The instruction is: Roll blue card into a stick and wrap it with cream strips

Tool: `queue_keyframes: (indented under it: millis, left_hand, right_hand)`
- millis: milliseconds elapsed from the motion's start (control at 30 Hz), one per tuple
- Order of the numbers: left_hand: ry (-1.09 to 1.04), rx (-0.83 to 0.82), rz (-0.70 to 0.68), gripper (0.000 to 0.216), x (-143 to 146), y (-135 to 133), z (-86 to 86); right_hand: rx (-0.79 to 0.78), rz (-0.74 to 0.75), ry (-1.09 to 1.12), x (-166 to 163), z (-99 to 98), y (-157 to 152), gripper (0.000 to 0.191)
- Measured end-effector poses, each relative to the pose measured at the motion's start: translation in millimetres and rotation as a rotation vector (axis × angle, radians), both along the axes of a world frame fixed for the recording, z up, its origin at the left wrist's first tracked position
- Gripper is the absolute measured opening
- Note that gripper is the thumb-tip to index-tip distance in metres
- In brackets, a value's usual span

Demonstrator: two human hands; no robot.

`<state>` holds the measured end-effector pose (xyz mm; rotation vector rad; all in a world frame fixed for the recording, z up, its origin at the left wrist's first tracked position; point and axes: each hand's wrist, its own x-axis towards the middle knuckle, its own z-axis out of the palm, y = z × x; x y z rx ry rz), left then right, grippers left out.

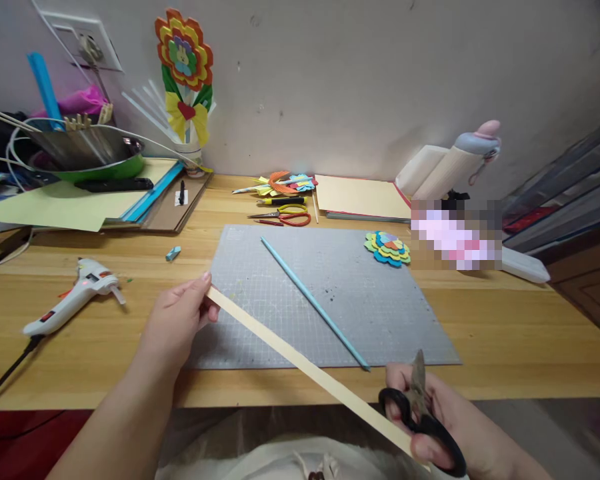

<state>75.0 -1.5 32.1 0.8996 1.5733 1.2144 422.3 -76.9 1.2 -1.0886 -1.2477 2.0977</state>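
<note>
A long cream paper strip (300, 361) stretches diagonally between my two hands, above the near edge of a grey cutting mat (400, 320). My left hand (180, 320) pinches its upper left end between thumb and fingers. My right hand (443, 407) has its fingers through the black handles of a pair of scissors (418, 393), blades pointing up, and the strip's lower end lies at that thumb. On the mat rests a thin light-blue paper stick (315, 303). A layered paper flower (387, 249) in blue, yellow and green sits at the mat's far right corner.
A white glue gun (75, 297) with a black cord lies at left. Scissors with red and yellow handles (285, 215) lie behind the mat. A paper flower in a cup (184, 53) stands by the wall. A pale bottle (460, 163) and cream paper sheets (363, 195) are farther back.
</note>
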Motion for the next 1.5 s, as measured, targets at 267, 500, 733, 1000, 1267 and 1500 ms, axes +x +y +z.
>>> queue_keyframes:
  millis: [267, 500, 733, 1000, 1267, 1500]
  left_hand:
    - [-0.225, -0.023, -0.242, 0.043, 24.3, -14.0, 5.6]
    - [-0.179, 0.004, -0.020, 0.041, 12.9, -9.4, -12.8]
    - [-0.156, -0.052, -0.037, 0.043, 12.9, -12.2, -21.5]
    - [-0.143, -0.057, -0.028, 0.044, 14.9, -13.8, -24.4]
    - [-0.190, -0.102, -0.030, 0.046, 15.2, -13.6, -26.8]
    - [-0.174, -0.086, -0.059, 0.044, 14.6, -16.1, -26.8]
  right_hand:
    - [0.021, -0.037, -0.026, -16.1, 5.6, 12.0, 0.053]
    - [0.634, -0.366, -0.957, 7.3, -0.4, 76.9, 0.023]
    - [0.872, -0.321, -1.353, 19.8, -7.7, 110.1, 0.030]
    - [0.901, -0.312, -1.403, 17.3, -6.8, 102.3, 0.022]
    - [1.046, -0.318, -1.263, -3.6, 4.7, 87.2, 0.022]
    - [1.051, -0.182, -1.290, 15.1, -11.2, 103.6, 0.024]
